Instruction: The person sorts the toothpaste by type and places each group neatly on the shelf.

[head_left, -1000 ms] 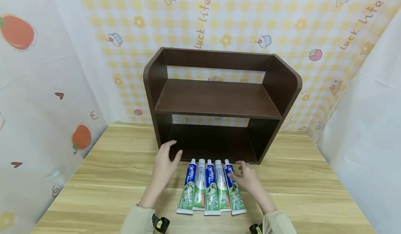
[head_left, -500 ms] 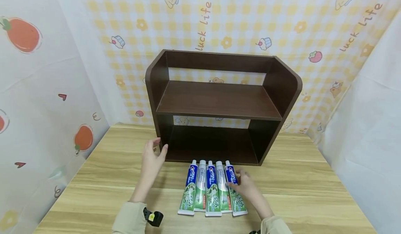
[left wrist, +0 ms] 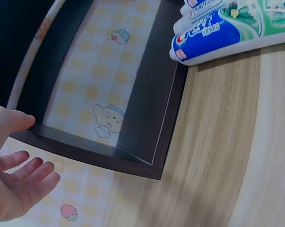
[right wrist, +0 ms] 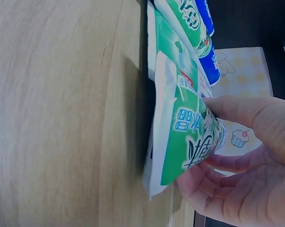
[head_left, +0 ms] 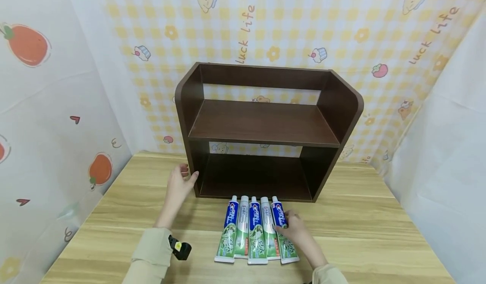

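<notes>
Several toothpaste tubes lie side by side on the table, caps toward a dark brown two-tier shelf [head_left: 262,121]. My right hand [head_left: 300,233] is at the rightmost tube [head_left: 285,244], blue and green with a white crimped end. In the right wrist view, the thumb and fingers of the right hand [right wrist: 251,165] pinch this toothpaste tube [right wrist: 185,127] from both sides. My left hand [head_left: 177,191] is at the shelf's left side panel, holding nothing. The left wrist view has its thumb by the panel's front edge [left wrist: 90,151] and loosely bent fingers outside; whether they touch is unclear.
Between the two blue-capped outer tubes lie a silver-green tube [head_left: 241,233], a blue-green tube [head_left: 257,237] and another silver-green tube [head_left: 269,233]. The wooden table [head_left: 379,229] meets a yellow checked backdrop [head_left: 281,22] behind the shelf.
My left hand has moved left, from in front of the shelf's lower opening to its left side panel. My right hand has come slightly down and closed around the rightmost toothpaste tube.
</notes>
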Tool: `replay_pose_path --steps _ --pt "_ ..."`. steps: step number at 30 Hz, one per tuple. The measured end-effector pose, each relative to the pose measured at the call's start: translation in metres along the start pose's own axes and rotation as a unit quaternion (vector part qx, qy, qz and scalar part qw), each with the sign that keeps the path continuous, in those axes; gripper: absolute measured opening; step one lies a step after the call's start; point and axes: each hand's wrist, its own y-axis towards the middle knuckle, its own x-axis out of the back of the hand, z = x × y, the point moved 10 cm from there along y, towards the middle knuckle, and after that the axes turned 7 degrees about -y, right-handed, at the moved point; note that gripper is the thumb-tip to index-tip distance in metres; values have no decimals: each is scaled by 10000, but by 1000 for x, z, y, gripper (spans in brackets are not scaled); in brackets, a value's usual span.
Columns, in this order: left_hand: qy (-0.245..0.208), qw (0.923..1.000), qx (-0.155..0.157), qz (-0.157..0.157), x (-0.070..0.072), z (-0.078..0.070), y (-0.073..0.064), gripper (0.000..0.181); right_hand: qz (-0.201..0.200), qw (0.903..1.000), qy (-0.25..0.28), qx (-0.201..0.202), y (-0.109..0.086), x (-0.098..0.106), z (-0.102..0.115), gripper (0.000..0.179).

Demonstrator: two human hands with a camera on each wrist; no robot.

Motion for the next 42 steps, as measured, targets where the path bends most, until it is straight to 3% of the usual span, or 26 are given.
replay_pose_path --steps 10,19,32,42 --pt "465 9976 226 458 -11 13 18 48 155 9991 -143 -379 -4 -2 -4 40" --pt "1012 9935 -15 522 -11 10 28 30 225 9986 42 -473 -4 -4 -8 31" --pt "894 9944 -201 520 -10 17 25 36 319 9984 108 -455 -6 -5 -14 25" --pt "903 9943 -386 412 -11 14 28 36 202 9986 85 -483 -10 11 -10 26"
